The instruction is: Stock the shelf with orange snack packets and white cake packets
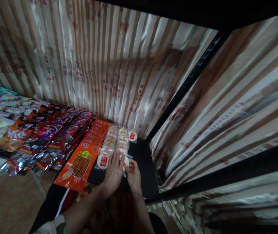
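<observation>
My left hand (114,169) lies with its fingers stretched out over the front of two rows of clear-wrapped round white crackers. Beside it, my right hand (133,175) has its fingers bent around the near right edge of a cracker packet (124,161), which both hands partly cover. Just left of my fingers sits another cracker packet (103,160) with a red label. Behind them the overlapping packets (122,139) run back toward the striped wrapping. A single packet (132,135) lies at the far right.
A long orange snack bag (79,162) lies left of the crackers. Red packs (67,131), orange-and-black packs (19,133) and pale packs fill the black shelf farther left. A dark slanted post (185,87) and striped plastic sheeting (119,65) bound the shelf.
</observation>
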### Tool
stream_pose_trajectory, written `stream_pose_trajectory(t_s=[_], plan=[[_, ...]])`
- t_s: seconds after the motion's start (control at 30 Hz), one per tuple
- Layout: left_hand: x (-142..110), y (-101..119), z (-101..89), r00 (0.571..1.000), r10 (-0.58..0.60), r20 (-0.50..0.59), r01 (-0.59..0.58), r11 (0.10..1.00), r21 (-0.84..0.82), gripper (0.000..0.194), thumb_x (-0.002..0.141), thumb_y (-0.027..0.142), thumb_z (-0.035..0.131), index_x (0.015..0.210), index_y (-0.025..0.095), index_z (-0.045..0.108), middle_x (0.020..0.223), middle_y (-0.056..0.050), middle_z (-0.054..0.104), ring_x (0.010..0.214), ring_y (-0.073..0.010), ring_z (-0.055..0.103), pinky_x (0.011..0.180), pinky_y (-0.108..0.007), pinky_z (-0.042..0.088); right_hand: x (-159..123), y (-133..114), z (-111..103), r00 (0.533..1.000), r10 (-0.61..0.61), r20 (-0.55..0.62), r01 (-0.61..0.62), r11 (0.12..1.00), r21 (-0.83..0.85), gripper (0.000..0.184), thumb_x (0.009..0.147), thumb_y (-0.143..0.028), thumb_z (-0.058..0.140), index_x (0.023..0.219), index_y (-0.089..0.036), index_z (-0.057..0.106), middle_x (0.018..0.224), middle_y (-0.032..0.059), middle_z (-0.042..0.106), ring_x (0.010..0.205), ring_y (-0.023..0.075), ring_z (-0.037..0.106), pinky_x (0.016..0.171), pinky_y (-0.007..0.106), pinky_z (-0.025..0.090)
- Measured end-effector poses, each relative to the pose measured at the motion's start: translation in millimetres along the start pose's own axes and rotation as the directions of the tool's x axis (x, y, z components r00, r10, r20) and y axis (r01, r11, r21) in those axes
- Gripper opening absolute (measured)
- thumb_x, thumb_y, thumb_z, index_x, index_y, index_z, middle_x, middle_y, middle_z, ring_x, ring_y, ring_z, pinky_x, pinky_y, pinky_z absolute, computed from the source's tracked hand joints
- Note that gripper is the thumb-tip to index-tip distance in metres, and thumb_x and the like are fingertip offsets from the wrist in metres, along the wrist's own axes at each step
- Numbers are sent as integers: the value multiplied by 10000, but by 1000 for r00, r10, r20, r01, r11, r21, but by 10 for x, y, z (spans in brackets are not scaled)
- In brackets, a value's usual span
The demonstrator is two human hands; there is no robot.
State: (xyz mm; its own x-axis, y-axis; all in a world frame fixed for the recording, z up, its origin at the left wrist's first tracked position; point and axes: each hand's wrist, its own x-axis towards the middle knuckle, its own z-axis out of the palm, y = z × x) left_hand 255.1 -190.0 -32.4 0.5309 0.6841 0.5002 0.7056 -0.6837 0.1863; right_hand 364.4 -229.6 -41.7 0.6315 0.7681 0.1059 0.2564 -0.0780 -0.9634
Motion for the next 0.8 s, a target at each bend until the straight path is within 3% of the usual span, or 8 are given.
stream_pose_trajectory(t_s=[0.13, 0.33, 0.63, 0.8], plan=[[50, 84, -9, 1000, 31, 0, -31, 998, -46, 480, 834, 157, 438, 1310, 121, 388, 1389, -162, 393, 1339, -292, 248, 1038, -492, 313, 45, 4, -82, 999, 46, 13, -47, 996, 70, 346, 685, -435, 602, 941, -205, 571, 702, -1, 650, 580, 135, 600, 554, 242, 475], [115, 230, 73, 996, 93, -4, -93, 989, -114, 472, 835, 148, 404, 1306, 113, 391, 1414, -173, 352, 1343, -293, 238, 1036, -484, 320, 197, -12, -240, 997, 41, -71, -34, 995, 99, 374, 672, -440, 610, 949, -197, 546, 786, 29, 658, 657, 149, 613, 637, 269, 488], [453, 367, 123, 970, 205, 132, -182, 969, -167, 546, 796, 133, 426, 1334, 77, 355, 1442, -192, 280, 1349, -309, 201, 1070, -490, 254, 596, 61, -438, 979, 2, -202, -15, 998, -65, 414, 693, -468, 550, 992, -181, 540, 859, 67, 659, 707, 172, 615, 670, 289, 467], [580, 372, 216, 968, 215, 129, -192, 967, -168, 533, 795, 154, 443, 1316, 65, 376, 1435, -203, 289, 1355, -299, 192, 1076, -509, 217, 733, 46, -418, 975, -9, -223, -18, 993, -121, 423, 711, -471, 531, 1004, -167, 545, 859, 79, 655, 725, 188, 615, 690, 306, 464]])
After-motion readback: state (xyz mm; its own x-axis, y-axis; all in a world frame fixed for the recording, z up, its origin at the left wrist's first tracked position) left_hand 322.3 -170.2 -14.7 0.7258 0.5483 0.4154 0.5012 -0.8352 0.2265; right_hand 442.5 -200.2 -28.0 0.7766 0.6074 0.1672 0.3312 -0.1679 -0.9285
